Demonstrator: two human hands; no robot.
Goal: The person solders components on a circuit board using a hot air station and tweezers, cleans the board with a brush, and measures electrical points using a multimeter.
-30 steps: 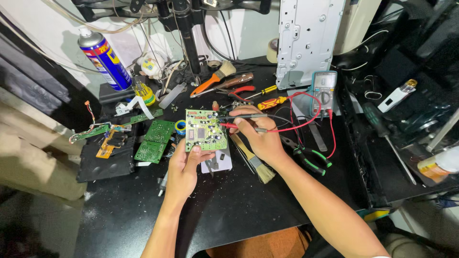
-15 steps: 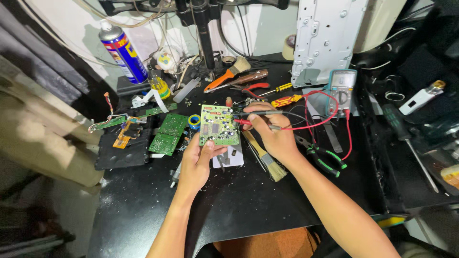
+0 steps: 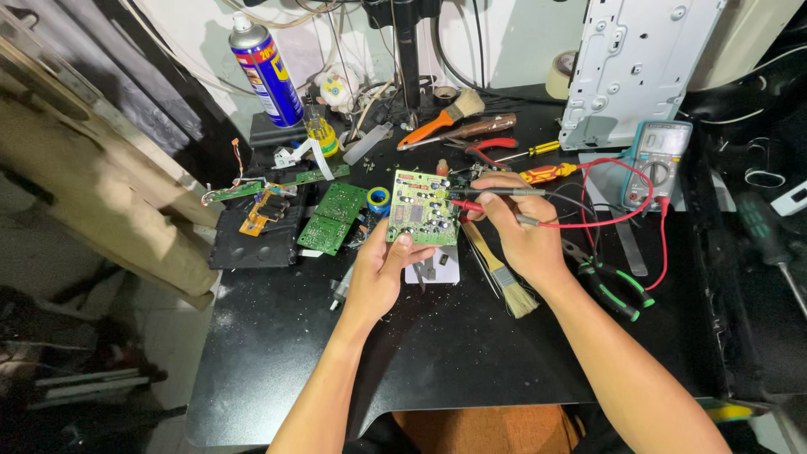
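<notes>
My left hand [image 3: 382, 267] holds a green circuit board [image 3: 422, 206] by its lower edge, tilted up off the black table [image 3: 437, 345]. My right hand [image 3: 519, 225] grips two multimeter probes [image 3: 492, 200], one red and one black, with their tips touching the board's right side. Red and black leads run from the probes to a teal multimeter [image 3: 658, 160] lying at the right. Under the board lies a small white card [image 3: 439, 267] with small parts on it.
A second green board [image 3: 332, 219] and a black case [image 3: 252, 240] lie left. Behind are a blue spray can [image 3: 265, 71], an orange-handled brush [image 3: 441, 118], screwdrivers [image 3: 546, 172], and a metal chassis [image 3: 630, 67]. A tan brush [image 3: 503, 277] and green-handled pliers [image 3: 614, 286] lie near my right hand.
The view has shifted, so everything sits further right and lower in the frame. Both hands keep their hold on the board and the probes in the same pose.
</notes>
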